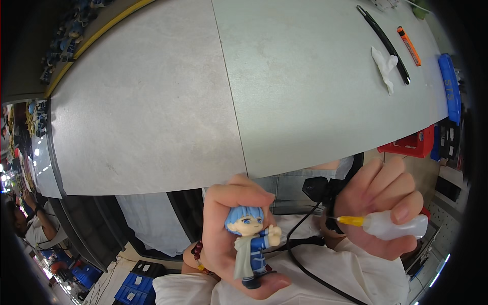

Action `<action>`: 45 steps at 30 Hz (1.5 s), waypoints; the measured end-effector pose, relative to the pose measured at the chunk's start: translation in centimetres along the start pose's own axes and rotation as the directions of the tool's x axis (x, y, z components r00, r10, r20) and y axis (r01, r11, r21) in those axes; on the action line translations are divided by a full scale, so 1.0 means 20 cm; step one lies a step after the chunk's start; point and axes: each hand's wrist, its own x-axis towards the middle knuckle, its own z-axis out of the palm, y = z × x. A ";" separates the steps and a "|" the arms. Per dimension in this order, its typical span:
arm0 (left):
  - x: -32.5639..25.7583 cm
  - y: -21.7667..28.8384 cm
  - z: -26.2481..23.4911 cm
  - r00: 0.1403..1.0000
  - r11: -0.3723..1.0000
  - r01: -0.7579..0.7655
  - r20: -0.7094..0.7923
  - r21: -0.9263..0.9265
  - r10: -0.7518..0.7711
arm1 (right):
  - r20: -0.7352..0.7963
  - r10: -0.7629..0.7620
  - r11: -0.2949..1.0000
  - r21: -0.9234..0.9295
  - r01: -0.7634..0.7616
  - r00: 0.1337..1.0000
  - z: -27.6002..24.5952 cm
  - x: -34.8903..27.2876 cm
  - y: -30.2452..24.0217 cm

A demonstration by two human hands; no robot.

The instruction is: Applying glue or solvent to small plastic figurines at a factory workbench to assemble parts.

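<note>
My left hand holds a small toy figure with blue hair, a blue outfit and a pale cape, upright between thumb and fingers, below the table's near edge. My right hand grips a small translucent squeeze bottle with a yellow nozzle and a thin needle tip. The tip points left toward the figure, a short gap away. A beaded bracelet circles my left wrist.
A grey table fills the upper view. On its far right lie a long black tool, an orange marker and a crumpled white tissue. A blue tray and red bin sit at right. Another person sits at far left.
</note>
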 end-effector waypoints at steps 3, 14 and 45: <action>0.01 0.03 0.09 0.989 0.997 0.045 -0.142 0.066 -0.035 | 0.059 0.059 0.998 -0.003 -0.059 0.997 0.00 0.00 -0.01; 0.02 0.03 0.11 0.980 0.984 0.058 -0.198 0.170 -0.024 | 0.074 0.014 0.995 -0.096 -0.007 0.997 0.06 -0.02 0.04; 0.03 0.02 0.10 0.988 0.990 -0.002 -0.153 0.143 0.024 | -0.043 -0.271 0.953 -0.155 0.262 0.962 0.06 -0.06 0.00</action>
